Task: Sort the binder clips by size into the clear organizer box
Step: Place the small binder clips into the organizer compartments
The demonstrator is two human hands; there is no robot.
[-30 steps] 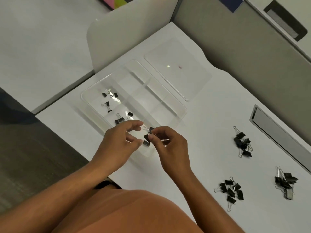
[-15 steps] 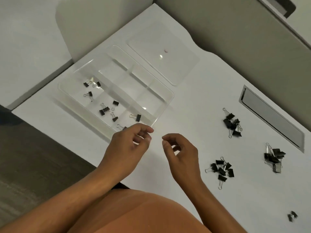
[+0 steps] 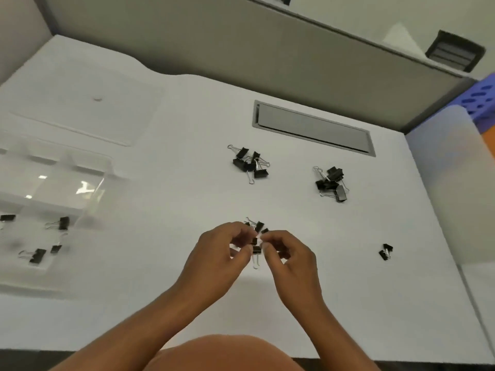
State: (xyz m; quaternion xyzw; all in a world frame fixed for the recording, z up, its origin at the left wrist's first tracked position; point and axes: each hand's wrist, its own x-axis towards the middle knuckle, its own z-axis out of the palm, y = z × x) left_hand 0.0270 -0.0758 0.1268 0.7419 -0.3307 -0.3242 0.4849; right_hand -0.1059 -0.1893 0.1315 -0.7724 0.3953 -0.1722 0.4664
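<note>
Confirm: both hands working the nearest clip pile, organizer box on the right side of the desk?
Not quite. Both hands, left and right, are at the nearest clip pile, but the head view shows the organizer box on the left side of the desk.

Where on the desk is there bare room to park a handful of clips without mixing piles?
Bare desk lies between the organizer box and the left hand, and along the near edge. Another patch lies right of the right hand, before the stray pair. It is crowded under the hands and around the two far piles.
</note>
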